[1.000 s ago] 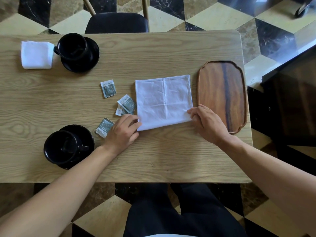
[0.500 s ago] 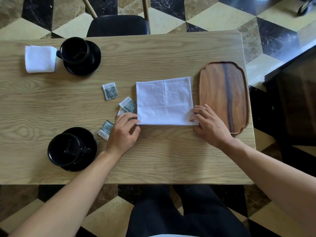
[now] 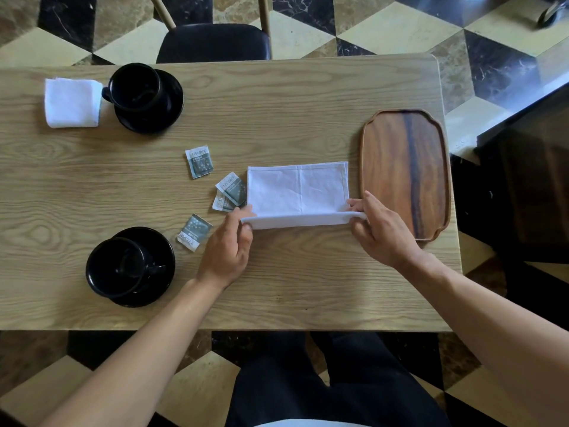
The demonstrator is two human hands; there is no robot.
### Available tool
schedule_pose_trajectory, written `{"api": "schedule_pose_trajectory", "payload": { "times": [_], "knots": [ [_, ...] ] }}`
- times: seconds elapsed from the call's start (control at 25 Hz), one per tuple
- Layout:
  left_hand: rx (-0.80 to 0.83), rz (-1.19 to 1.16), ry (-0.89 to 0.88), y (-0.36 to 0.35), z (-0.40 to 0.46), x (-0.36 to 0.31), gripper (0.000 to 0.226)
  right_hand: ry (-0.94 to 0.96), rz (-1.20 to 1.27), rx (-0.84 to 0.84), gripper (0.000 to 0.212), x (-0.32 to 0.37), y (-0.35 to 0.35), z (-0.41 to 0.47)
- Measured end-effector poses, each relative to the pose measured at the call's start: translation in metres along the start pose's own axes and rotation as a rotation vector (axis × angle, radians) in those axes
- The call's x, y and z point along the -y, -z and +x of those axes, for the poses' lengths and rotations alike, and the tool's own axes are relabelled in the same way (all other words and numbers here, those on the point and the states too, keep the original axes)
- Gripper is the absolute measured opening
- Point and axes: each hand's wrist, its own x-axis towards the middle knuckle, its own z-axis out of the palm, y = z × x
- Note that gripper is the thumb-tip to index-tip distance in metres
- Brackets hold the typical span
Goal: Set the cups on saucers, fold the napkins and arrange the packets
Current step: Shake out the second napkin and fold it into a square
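Note:
A white napkin [image 3: 295,189] lies in the middle of the wooden table [image 3: 277,288]. My left hand [image 3: 229,245] pinches its near left corner and my right hand [image 3: 380,229] pinches its near right corner, with the near edge lifted and rolled over. Several grey-green packets lie to its left: one packet [image 3: 199,161] apart, two overlapping packets [image 3: 230,192] touching the napkin, one packet [image 3: 194,232] near my left hand. A black cup [image 3: 121,266] stands on a black saucer [image 3: 160,272] at the near left. Another black cup [image 3: 135,87] on a saucer [image 3: 172,109] stands far left, beside a folded white napkin [image 3: 72,102].
A brown wooden tray [image 3: 403,171] lies at the right end of the table, close to my right hand. A black chair [image 3: 212,41] stands behind the far edge. The floor has a dark and cream cube pattern. A dark cabinet [image 3: 529,180] is at the right.
Both hands have lifted the napkin's near edge and carried it away from me, so the napkin's visible flat part is shorter. The view has shifted slightly.

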Motion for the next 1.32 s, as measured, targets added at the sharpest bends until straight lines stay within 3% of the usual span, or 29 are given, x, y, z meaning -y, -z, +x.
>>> {"api": "schedule_pose_trajectory", "payload": {
  "times": [0.24, 0.32, 0.48, 0.64, 0.88, 1.32],
  "knots": [
    [-0.118, 0.034, 0.141, -0.006, 0.014, -0.003, 0.012, -0.186, 0.029, -0.089, 0.014, 0.002, -0.005, 0.01],
    [-0.145, 0.037, 0.234, -0.009, 0.028, -0.004, 0.012, -0.253, 0.053, -0.123, 0.008, 0.007, -0.008, 0.022],
    [-0.164, 0.115, 0.406, -0.016, 0.058, -0.008, 0.021, -0.371, 0.031, -0.19, 0.016, 0.009, -0.011, 0.042],
    [-0.101, 0.341, 0.42, -0.024, 0.076, -0.007, 0.026, -0.437, -0.239, -0.142, 0.028, 0.011, -0.013, 0.066],
    [-0.062, 0.411, 0.489, -0.031, 0.086, -0.011, 0.028, -0.501, -0.399, -0.108, 0.033, 0.013, -0.018, 0.088],
    [-0.095, 0.423, 0.456, -0.035, 0.08, -0.009, 0.02, -0.554, -0.364, -0.188, 0.029, 0.015, -0.022, 0.089]
  ]
}}
